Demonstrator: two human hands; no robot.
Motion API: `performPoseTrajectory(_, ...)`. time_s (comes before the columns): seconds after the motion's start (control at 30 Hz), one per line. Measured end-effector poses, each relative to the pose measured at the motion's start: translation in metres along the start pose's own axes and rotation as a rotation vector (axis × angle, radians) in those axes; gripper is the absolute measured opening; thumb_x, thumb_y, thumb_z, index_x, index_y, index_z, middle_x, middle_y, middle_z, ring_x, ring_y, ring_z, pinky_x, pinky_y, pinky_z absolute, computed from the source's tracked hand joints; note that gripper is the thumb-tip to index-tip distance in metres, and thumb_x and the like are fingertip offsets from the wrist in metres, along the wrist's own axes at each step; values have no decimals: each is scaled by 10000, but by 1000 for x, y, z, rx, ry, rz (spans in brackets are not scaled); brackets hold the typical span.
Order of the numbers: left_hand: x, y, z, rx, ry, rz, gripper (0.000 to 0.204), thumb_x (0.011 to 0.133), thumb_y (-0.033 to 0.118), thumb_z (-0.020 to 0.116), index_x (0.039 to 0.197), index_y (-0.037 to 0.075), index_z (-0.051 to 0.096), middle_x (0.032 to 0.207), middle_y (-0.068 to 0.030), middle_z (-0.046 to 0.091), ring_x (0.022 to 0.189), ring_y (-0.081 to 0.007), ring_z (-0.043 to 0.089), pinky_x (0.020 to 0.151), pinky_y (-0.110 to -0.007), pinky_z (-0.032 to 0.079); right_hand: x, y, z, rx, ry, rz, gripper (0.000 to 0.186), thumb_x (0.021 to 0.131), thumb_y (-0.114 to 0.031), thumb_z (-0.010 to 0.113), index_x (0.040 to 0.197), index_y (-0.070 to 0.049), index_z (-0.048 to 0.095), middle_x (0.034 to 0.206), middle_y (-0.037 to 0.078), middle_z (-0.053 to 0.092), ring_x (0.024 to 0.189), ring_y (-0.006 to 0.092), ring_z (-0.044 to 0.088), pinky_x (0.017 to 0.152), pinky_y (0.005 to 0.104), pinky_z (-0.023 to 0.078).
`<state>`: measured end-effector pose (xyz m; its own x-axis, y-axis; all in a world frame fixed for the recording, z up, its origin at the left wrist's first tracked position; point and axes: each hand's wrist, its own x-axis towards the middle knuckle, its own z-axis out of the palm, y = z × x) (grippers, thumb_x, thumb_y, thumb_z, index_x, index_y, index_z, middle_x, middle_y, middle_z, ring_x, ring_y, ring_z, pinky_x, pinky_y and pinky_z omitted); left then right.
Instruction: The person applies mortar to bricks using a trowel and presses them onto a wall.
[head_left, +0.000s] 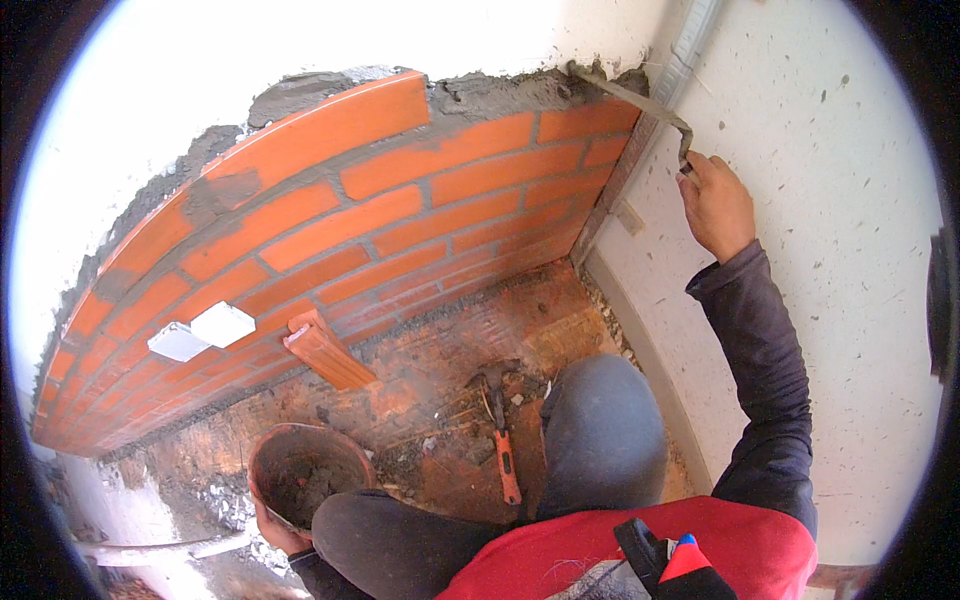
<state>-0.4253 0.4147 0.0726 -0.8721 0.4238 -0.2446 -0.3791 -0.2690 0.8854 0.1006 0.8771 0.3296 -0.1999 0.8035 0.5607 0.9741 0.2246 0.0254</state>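
My right hand [715, 205] grips the handle of a trowel [637, 99], whose far end touches the grey mortar [515, 92] along the top of an orange brick-faced wall [470, 170], near the right corner. The blade's tip is partly lost against the mortar. At the lower left, my left hand [278, 528] holds the rim of a round bucket [312, 450] with grey mortar inside, beside my knee.
A claw hammer [505, 455] lies on the dirty floor. A loose orange brick piece [330, 350] leans at the wall's base. Two white plates [222, 323] sit on the wall. A speckled white wall [830, 200] with a metal strip [690, 40] bounds the right.
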Motion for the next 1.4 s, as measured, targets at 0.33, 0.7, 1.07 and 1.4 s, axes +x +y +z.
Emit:
performPoseTrajectory(0.33, -6, 14, -3, 108, 46, 42, 465, 1040, 298, 426, 1353, -28, 533, 1357, -120, 564, 1232, -231, 531, 1078, -357, 363, -169, 41, 14, 452, -302, 250, 276, 974, -276, 583, 1023, -5, 609, 748, 67, 585, 633, 131, 552, 566, 307, 443)
performPoseTrajectory(0.7, 25, 6, -49, 340, -33, 89, 482, 1046, 328, 425, 1390, 1, 507, 1399, -80, 534, 1263, -204, 501, 1085, -331, 355, -222, 19, 46, 1032, -608, 772, 322, 1017, -321, 495, 813, -72, 504, 615, -15, 448, 502, 91, 412, 460, 262, 353)
performPoseTrajectory(1.07, -6, 12, 20, 57, 58, 68, 462, 1048, 266, 411, 1360, -59, 513, 1385, -121, 539, 1267, -215, 501, 1106, -338, 325, -80, -1, 35, 353, -60, 84, 219, 936, -208, 602, 1046, -19, 589, 746, 181, 621, 633, 346, 621, 572, 430, 471)
performPoseTrajectory(1.4, -18, 16, 36, 23, -3, 2, 479, 1035, 349, 434, 1369, 18, 526, 1372, -97, 556, 1202, -254, 560, 1029, -383, 427, -19, -12, 14, -38, -21, 59, 255, 915, -217, 593, 1118, -63, 597, 925, 169, 637, 828, 384, 639, 697, 478, 508)
